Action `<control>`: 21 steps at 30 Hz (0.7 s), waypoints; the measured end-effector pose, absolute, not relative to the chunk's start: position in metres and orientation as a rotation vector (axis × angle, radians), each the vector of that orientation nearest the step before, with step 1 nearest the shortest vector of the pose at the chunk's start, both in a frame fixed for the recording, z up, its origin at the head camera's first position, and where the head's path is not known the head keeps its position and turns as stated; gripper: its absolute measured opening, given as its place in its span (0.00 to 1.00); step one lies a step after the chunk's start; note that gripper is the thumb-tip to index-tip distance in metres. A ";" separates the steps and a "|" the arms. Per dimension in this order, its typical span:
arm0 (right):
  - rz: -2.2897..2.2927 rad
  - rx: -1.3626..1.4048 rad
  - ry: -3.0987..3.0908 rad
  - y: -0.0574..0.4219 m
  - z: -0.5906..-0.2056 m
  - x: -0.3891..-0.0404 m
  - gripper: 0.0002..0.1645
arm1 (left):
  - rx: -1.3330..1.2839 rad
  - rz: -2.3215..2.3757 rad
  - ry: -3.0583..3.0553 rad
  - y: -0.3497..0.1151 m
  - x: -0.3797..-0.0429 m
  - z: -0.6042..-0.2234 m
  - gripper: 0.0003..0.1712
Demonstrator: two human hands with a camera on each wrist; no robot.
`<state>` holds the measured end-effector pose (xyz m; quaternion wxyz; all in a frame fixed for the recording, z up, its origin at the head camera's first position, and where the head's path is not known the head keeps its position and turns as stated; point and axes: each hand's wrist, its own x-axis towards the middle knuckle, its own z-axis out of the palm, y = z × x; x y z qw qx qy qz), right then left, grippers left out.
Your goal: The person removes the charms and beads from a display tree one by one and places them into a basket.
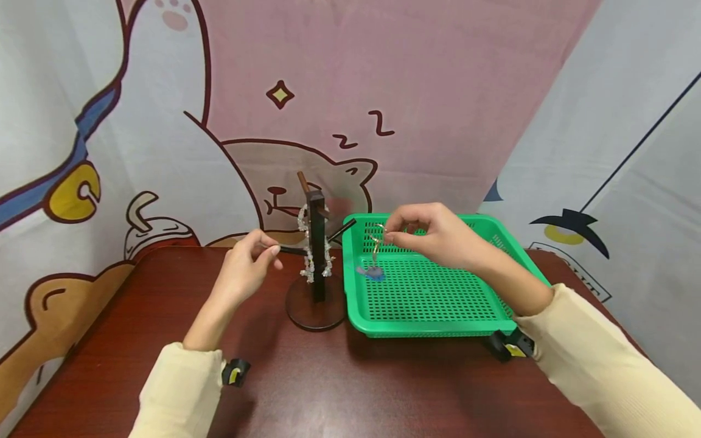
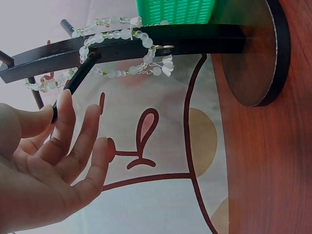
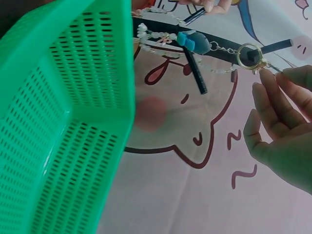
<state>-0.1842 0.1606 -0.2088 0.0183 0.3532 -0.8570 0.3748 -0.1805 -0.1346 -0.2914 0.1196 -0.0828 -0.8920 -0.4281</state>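
A dark wooden display stand (image 1: 318, 261) with side pegs and a round base stands upright on the table. Strings of clear and white beads (image 2: 113, 35) hang on its pegs. My left hand (image 1: 243, 267) pinches the tip of the stand's left peg (image 2: 78, 80) between thumb and index finger. With thumb and fingertips, my right hand (image 1: 440, 237) holds a keychain by its top end. The keychain (image 3: 249, 54) has a gold ring, a short chain and a blue charm (image 3: 196, 43), and it dangles right of the stand, apart from the right peg in the head view.
A green perforated basket (image 1: 432, 328) stands on the table, right of the stand and below my right hand. The reddish-brown table (image 1: 263, 377) ends at a cloth backdrop (image 1: 438, 91) printed with cartoon animals.
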 end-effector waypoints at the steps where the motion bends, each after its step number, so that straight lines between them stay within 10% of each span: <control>1: 1.163 1.099 -2.667 0.162 -0.210 -0.184 0.03 | -0.244 -1.252 -2.605 -0.135 -0.181 -0.292 0.04; 21: 1.159 1.150 -2.750 0.187 -0.253 -0.177 0.06 | -0.243 -1.251 -2.603 -0.135 -0.182 -0.293 0.04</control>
